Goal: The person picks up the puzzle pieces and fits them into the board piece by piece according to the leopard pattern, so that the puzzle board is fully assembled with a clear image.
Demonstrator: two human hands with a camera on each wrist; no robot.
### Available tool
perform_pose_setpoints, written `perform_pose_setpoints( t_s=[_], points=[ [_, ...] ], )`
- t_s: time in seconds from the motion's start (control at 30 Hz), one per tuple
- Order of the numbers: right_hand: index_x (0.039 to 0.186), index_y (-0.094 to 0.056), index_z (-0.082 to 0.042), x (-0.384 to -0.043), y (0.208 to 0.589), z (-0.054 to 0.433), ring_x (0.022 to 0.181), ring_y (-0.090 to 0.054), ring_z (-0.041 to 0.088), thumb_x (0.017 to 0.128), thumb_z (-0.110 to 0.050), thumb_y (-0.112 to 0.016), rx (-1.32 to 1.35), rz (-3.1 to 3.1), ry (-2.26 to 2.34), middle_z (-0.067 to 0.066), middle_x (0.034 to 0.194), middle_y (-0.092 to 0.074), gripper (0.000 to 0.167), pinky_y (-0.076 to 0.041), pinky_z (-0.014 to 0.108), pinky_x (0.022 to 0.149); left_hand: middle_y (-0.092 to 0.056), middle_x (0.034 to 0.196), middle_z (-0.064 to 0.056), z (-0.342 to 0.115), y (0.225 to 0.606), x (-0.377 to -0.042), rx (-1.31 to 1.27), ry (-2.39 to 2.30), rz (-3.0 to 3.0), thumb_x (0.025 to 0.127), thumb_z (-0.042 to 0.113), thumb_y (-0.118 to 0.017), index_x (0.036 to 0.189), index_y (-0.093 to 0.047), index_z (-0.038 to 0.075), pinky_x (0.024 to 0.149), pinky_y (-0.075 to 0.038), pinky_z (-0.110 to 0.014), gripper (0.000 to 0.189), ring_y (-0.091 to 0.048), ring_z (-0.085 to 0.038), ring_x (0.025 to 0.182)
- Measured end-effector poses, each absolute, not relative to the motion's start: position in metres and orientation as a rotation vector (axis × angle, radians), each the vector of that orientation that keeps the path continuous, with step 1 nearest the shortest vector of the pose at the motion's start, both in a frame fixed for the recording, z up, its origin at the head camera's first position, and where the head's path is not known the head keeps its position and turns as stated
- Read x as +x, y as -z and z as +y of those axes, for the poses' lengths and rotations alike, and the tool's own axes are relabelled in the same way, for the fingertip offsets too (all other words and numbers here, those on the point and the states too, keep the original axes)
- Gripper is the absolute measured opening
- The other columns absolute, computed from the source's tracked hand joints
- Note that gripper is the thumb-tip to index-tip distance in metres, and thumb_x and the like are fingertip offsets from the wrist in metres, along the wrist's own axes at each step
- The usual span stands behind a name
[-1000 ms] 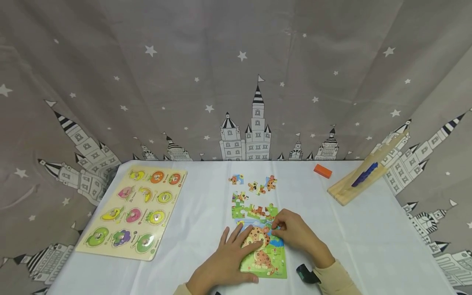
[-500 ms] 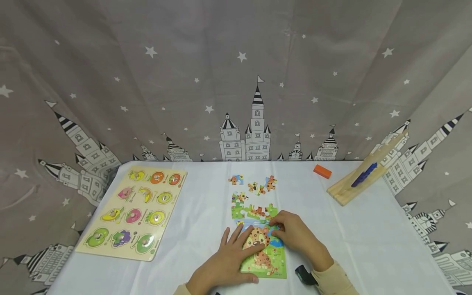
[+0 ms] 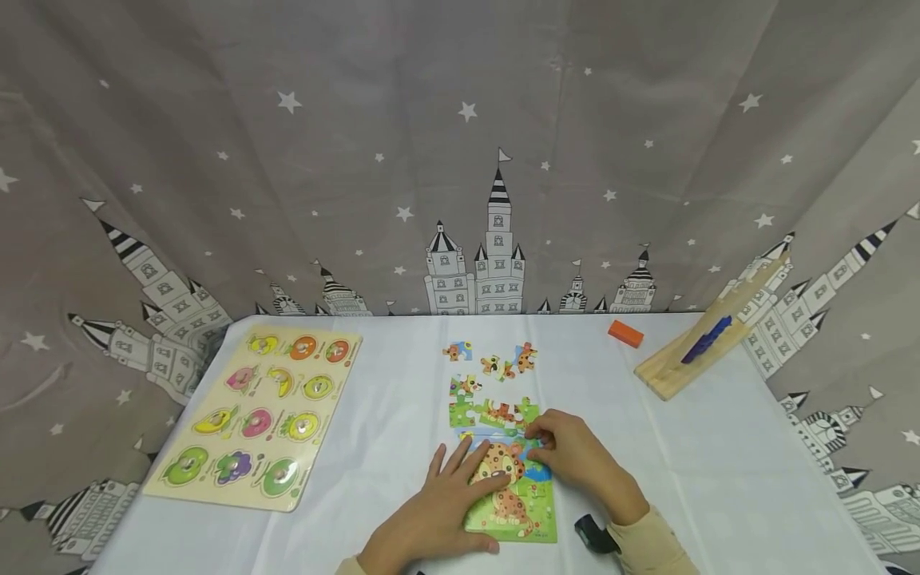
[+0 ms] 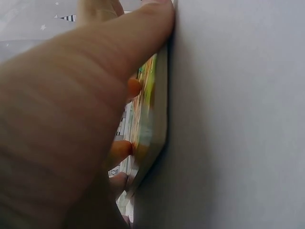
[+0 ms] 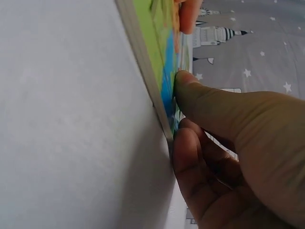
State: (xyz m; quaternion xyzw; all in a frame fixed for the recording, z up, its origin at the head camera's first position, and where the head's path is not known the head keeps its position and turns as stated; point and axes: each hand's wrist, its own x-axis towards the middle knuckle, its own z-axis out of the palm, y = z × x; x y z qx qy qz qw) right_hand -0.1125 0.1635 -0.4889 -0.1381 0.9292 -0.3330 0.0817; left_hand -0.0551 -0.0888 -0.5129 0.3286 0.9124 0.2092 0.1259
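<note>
A jigsaw puzzle [image 3: 535, 511] showing a spotted leopard on green and blue lies in its flat frame near the front of the table. My left hand [image 3: 446, 503] rests across its left part, fingers spread, with the thumb by the lower edge. At the upper right corner, my right hand [image 3: 578, 459] bends its thumb and fingers around a jigsaw piece, mostly hidden by the fingers. The right wrist view shows the thumb [image 5: 188, 86] against the blue surface and the index finger [image 5: 186, 148] at the corner. Loose jigsaw pieces [image 3: 496, 411] lie just beyond the top edge.
More loose pieces [image 3: 497, 366] lie farther back. A fruit peg board [image 3: 305, 471] is at the left on the white tablecloth [image 3: 402, 383]. An orange block [image 3: 626, 334] and a wooden stand with a blue mark [image 3: 664, 379] are at the back right. A castle-print curtain [image 3: 323, 184] rises behind.
My right hand has shifted slightly left at the puzzle's upper right corner and stays there. The left hand keeps its place on the puzzle. The head view has drifted a little.
</note>
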Motion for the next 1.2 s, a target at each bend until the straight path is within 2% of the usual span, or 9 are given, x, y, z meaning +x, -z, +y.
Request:
perform_pose_setpoints(
  t_s=[0.2,0.33,0.53,0.83,1.03,1.2],
  points=[
    [0.120,-0.071,-0.011,-0.132,0.497,0.171,0.073,-0.049,0.006,0.087,-0.020,-0.082,-0.298,2.852,1.031,-0.003,0.095,-0.063,0.037,-0.042,0.022,0.064,-0.020,0.171,-0.009,-0.090,0.512,-0.056,0.970,-0.603,2.664,0.079,0.076,-0.067,0.153,-0.043,0.044,0.120,-0.015,-0.073,0.085,-0.015,-0.042,0.158],
    [0.131,-0.068,-0.011,-0.152,0.498,0.172,0.074,-0.048,0.008,0.086,-0.025,-0.083,-0.352,2.847,0.967,0.000,0.102,-0.061,0.049,-0.040,0.024,0.066,-0.021,0.171,-0.008,-0.090,0.511,-0.056,0.968,-0.593,2.668,0.079,0.076,-0.066,0.154,-0.042,0.044,0.120,-0.016,-0.073,0.085,-0.015,-0.042,0.158],
    [0.119,-0.072,-0.011,-0.162,0.493,0.168,0.079,-0.048,0.011,0.085,-0.026,-0.084,-0.398,2.808,0.892,0.000,0.100,-0.060,0.039,-0.041,0.027,0.070,-0.022,0.171,-0.008,-0.088,0.507,-0.054,0.966,-0.602,2.657,0.079,0.072,-0.070,0.153,-0.044,0.042,0.119,-0.016,-0.073,0.083,-0.015,-0.042,0.158],
    [0.108,-0.064,-0.017,-0.164,0.491,0.164,0.079,-0.054,0.011,0.090,-0.018,-0.078,-0.285,2.735,1.032,-0.002,0.093,-0.065,0.022,-0.046,0.030,0.074,-0.022,0.171,-0.008,-0.089,0.509,-0.055,0.957,-0.632,2.660,0.078,0.071,-0.071,0.152,-0.045,0.043,0.118,-0.016,-0.074,0.083,-0.016,-0.043,0.157],
    [0.107,-0.064,-0.015,-0.151,0.488,0.167,0.079,-0.058,0.007,0.094,-0.016,-0.074,-0.267,2.782,1.171,-0.002,0.092,-0.068,0.017,-0.049,0.025,0.073,-0.022,0.171,-0.008,-0.089,0.511,-0.055,0.943,-0.645,2.658,0.078,0.072,-0.071,0.152,-0.045,0.044,0.119,-0.015,-0.074,0.083,-0.016,-0.043,0.157],
    [0.105,-0.066,-0.016,-0.123,0.485,0.174,0.075,-0.058,0.004,0.092,-0.016,-0.076,-0.423,2.673,1.212,-0.007,0.088,-0.067,0.017,-0.050,0.021,0.067,-0.020,0.172,-0.007,-0.089,0.512,-0.056,0.930,-0.647,2.654,0.079,0.074,-0.069,0.152,-0.044,0.045,0.119,-0.014,-0.073,0.083,-0.015,-0.042,0.158]
  ],
)
